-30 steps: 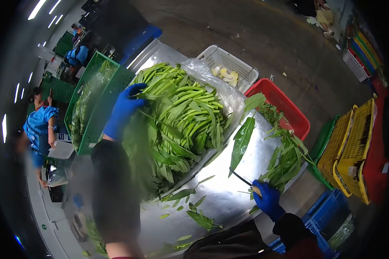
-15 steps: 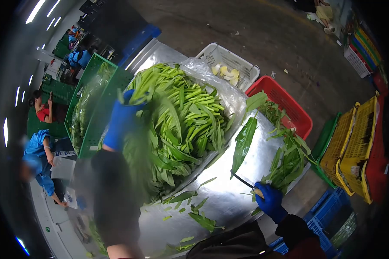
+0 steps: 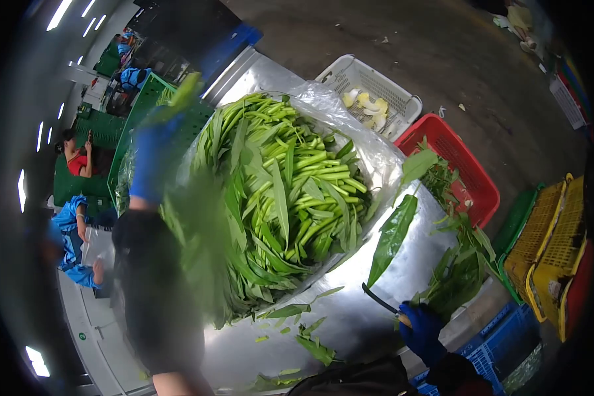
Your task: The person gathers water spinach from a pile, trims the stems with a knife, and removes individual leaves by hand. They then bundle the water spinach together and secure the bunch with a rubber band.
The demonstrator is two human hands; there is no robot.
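Observation:
My left hand (image 3: 152, 157), in a blue glove and smeared by motion, grips a bunch of leafy greens (image 3: 186, 91) that look like water spinach. Stems stick up past the fingers, and blurred leaves trail below. It is over the left side of a big heap of the same greens (image 3: 303, 191), which lies on clear plastic sheeting (image 3: 384, 157). Low on the right, my blue-gloved right hand (image 3: 422, 333) is wrapped round the pale handle of a small knife (image 3: 379, 299) with a thin, dark, curved blade. Loose leaves (image 3: 459, 277) lie beside that hand; one long leaf (image 3: 393, 241) reaches the blade tip.
The metal table (image 3: 369, 330) carries scattered leaf scraps. A green crate (image 3: 129, 132) with bagged greens stands left. Beyond the table are a white crate (image 3: 402, 102) with yellowish pieces and a red crate (image 3: 485, 191). Yellow crates (image 3: 561, 231) stand right. Co-workers (image 3: 79, 224) are at far left.
My left hand has moved up and left with the greens, toward the green crate. My right hand keeps the knife in nearly the same place. The whole view has shifted slightly.

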